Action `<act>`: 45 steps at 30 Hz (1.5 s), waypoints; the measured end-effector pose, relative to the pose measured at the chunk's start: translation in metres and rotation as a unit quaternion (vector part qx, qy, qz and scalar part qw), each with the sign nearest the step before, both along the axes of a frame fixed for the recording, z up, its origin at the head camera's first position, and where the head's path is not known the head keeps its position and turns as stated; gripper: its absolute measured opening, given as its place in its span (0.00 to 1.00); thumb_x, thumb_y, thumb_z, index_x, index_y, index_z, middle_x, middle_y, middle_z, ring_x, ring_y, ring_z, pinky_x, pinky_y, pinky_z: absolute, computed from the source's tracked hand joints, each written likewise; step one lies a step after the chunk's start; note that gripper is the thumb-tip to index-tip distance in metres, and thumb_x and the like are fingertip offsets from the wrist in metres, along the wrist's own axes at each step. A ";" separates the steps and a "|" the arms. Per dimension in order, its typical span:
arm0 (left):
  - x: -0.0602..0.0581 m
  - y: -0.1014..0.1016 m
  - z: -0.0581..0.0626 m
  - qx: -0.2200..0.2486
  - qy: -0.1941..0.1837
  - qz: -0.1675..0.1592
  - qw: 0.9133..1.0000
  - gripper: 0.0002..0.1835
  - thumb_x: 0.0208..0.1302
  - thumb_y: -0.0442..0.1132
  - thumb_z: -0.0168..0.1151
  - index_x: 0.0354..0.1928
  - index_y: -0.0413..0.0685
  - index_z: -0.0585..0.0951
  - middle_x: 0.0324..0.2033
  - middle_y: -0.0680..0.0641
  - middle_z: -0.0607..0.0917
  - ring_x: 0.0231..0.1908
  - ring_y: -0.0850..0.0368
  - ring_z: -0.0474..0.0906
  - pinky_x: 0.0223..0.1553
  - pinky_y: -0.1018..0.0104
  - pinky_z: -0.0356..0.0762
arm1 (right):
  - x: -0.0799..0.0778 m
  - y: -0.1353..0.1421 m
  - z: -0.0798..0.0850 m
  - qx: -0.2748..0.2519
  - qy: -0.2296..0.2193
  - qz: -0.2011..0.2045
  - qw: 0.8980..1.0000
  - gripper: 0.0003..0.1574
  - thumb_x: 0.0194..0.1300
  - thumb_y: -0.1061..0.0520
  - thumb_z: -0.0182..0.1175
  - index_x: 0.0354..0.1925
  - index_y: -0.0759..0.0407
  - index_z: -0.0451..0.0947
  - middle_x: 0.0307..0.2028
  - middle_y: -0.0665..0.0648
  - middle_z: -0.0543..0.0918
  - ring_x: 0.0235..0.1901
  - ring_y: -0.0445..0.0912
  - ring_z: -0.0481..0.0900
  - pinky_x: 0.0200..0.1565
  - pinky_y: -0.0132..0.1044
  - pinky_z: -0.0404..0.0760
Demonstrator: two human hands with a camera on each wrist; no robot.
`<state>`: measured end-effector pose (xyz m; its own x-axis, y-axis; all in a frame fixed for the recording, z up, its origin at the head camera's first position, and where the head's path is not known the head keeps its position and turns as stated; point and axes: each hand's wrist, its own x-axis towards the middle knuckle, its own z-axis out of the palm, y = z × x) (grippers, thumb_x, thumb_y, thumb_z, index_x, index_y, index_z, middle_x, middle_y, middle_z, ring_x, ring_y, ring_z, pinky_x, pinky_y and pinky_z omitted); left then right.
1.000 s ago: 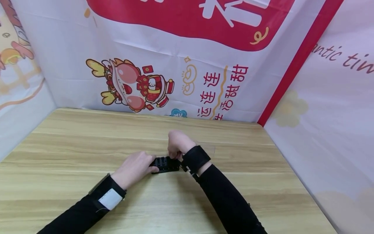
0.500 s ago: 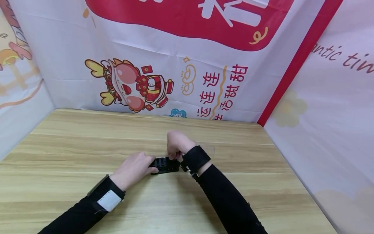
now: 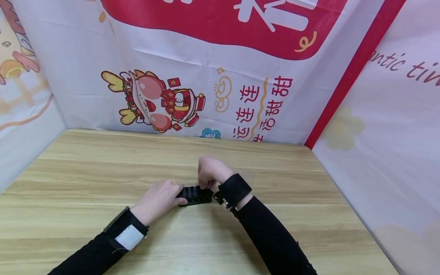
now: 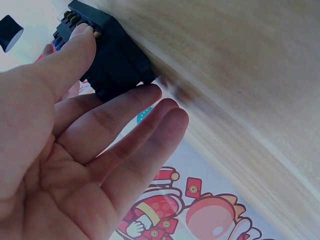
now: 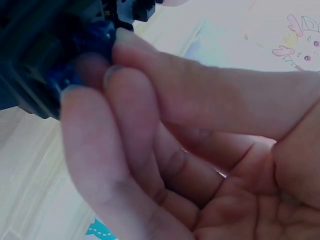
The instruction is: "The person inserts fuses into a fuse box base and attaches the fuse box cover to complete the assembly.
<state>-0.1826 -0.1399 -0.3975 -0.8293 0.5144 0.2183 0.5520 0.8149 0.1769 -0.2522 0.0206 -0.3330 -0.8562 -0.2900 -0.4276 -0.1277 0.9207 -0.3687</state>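
Note:
A black slotted plastic block sits low over the wooden table, between both hands. My left hand grips its left end. In the left wrist view, the thumb presses the slotted face of the block, where small brass-coloured bits show; the fingers support the other side, the outer ones extended. At the block's right end, my right hand bends down with curled fingers. Up close, its thumb and fingertips pinch at a small shiny blue part set in the block. Those fingertips partly hide the blue part, and its kind is unclear.
The light wooden table spreads around both hands. A white printed cloth with red lettering and a cartoon figure stands behind it. Another cloth wall borders the right side. Black straps circle both wrists.
Both hands keep nearly the same place on the block. Only a slight shift of the whole view and the right wrist shows.

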 end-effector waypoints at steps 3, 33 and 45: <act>0.000 0.000 0.000 0.000 0.004 0.000 1.000 0.15 0.55 0.49 0.69 0.27 0.47 0.77 0.16 0.56 0.68 0.16 0.64 0.62 0.18 0.71 0.58 | 0.002 -0.001 -0.001 0.000 0.005 -0.014 1.000 0.07 0.50 0.71 0.66 0.21 0.62 0.81 0.20 0.58 0.80 0.20 0.48 0.80 0.24 0.36 0.77; 0.002 0.002 0.001 0.004 0.010 0.006 1.000 0.16 0.54 0.48 0.69 0.23 0.48 0.75 0.15 0.55 0.67 0.15 0.62 0.62 0.17 0.69 0.59 | 0.027 -0.002 0.004 0.044 0.254 0.015 0.966 0.16 0.53 0.67 0.60 0.18 0.54 0.65 0.16 0.48 0.61 0.15 0.41 0.59 0.14 0.32 0.56; 0.003 0.003 0.003 -0.005 -0.007 0.012 1.000 0.15 0.55 0.49 0.69 0.26 0.46 0.77 0.15 0.55 0.68 0.15 0.63 0.63 0.18 0.70 0.60 | 0.029 0.019 0.022 0.011 0.200 0.013 0.980 0.17 0.53 0.52 0.70 0.17 0.53 0.73 0.18 0.47 0.71 0.18 0.40 0.67 0.18 0.31 0.64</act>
<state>-0.1796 -0.1366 -0.3946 -0.8440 0.4967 0.2024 0.5303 0.8292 0.1765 -0.2234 0.0391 -0.3113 -0.9489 -0.3089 -0.0651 -0.2822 0.9223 -0.2641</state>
